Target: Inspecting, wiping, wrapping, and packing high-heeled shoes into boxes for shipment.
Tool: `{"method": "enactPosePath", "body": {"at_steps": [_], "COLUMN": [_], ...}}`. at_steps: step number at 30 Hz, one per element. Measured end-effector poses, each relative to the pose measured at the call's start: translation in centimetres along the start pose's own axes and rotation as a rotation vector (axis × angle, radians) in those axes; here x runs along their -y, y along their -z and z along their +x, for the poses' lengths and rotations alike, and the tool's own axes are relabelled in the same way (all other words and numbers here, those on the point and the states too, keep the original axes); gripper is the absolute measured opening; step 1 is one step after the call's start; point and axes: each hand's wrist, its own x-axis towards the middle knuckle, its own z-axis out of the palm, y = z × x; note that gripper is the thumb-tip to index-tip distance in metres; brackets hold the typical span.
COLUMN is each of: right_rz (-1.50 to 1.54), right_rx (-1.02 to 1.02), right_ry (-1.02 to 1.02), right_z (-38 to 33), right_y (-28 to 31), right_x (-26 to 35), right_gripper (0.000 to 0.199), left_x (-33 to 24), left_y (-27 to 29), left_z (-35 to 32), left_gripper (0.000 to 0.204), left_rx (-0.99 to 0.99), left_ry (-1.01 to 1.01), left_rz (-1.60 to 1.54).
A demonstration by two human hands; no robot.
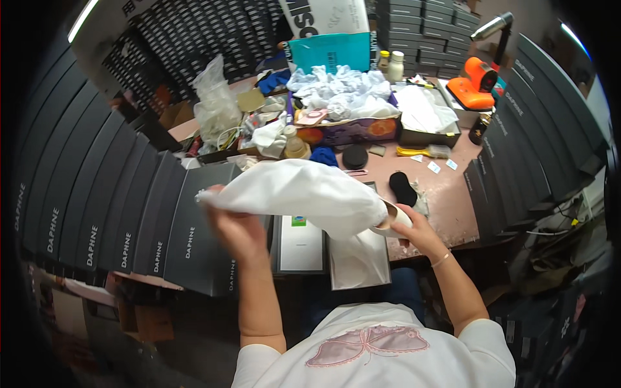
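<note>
Pinkish bench [446, 194], cluttered, seen from above w/ the person seated at its near edge. Left hand [236, 226] is closed, gripping one end of a white cloth bag [304, 191]; right hand [414, 229] pinches the other end together w/ a pale shoe [391, 216] poking out of the bag's mouth. Bag is stretched between both hands, held up just above an open shoe box [359, 262] lined w/ white paper, at the bench's near edge. Beside that box, to its left, a box lid [299, 246] lying flat. Further back on the bench: heap of crumpled white tissue paper [343, 94] in a purple carton, clear plastic bags [213, 103], teal box [330, 52], two black pads [402, 187] & a round black one nearby, yellow-handled tool [420, 152], orange device [475, 84] under a desk lamp [495, 29]. Room is packed: rows of dark grey shoe boxes [129, 213] stacked on edge along the left, more along the right [530, 129] & against the back wall. Ceiling strip light top left.
</note>
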Motion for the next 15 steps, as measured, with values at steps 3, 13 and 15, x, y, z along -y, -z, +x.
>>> {"method": "enactPosePath", "body": {"at_steps": [3, 13, 15], "right_rz": [-0.073, -0.665, -0.823], "right_rx": [-0.08, 0.425, 0.592], "right_ry": [0.023, 0.102, 0.374], "right_z": [1.7, 1.6, 3.1], "right_y": [1.5, 3.1, 1.6], "right_x": [-1.6, 5.1, 4.9], "right_gripper": [0.055, 0.063, 0.061], "left_x": [-1.6, 6.1, 7.1], "left_y": [-1.5, 5.4, 3.8], "left_z": [-1.7, -5.1, -8.2], "left_gripper": [0.026, 0.055, 0.064], "left_rx": [0.482, 1.041, 1.111], "left_ry": [-0.477, 0.184, 0.803], "left_rz": [0.173, 1.12, 0.864]}}
